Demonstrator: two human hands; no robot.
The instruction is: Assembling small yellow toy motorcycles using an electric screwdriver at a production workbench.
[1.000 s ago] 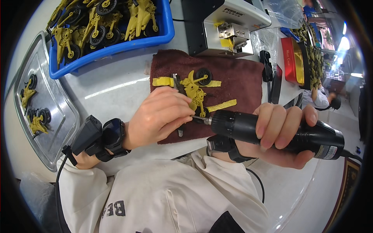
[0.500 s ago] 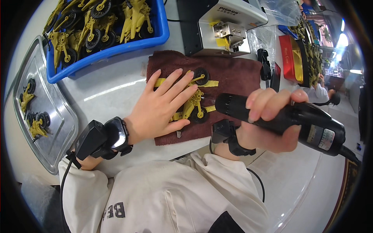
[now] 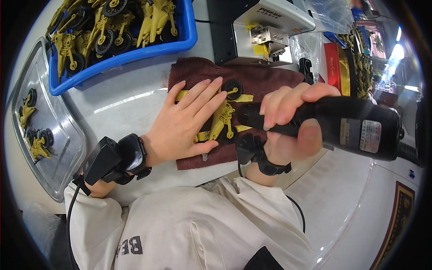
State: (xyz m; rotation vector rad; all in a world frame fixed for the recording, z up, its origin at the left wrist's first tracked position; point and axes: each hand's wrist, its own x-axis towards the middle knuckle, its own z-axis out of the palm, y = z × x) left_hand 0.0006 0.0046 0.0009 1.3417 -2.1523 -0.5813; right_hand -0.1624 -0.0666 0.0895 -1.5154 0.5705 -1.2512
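Head view, biggest first: white worktable (image 3: 135, 96), then grey benchtop machine (image 3: 265, 27) at the far edge, blue bin (image 3: 186, 33) of yellow wheeled toy parts far left, metal tray (image 3: 67, 148) with a few more at the left. Brown cloth (image 3: 270, 81) sits mid-table, just in front of the machine. Right hand (image 3: 292, 126) is clenched round a black electric screwdriver (image 3: 346, 128), its nose close over the yellow toy chassis (image 3: 221, 120) on the cloth (tip hidden, can't tell if it's seated). Left hand (image 3: 189, 121) lies flat, fingers spread, pressing the chassis down rather than gripping it. My read: the fastening step is in hand, part pinned for driving. Next move likely calls for lining the bit square on a screw and holding the chassis firm against twist.
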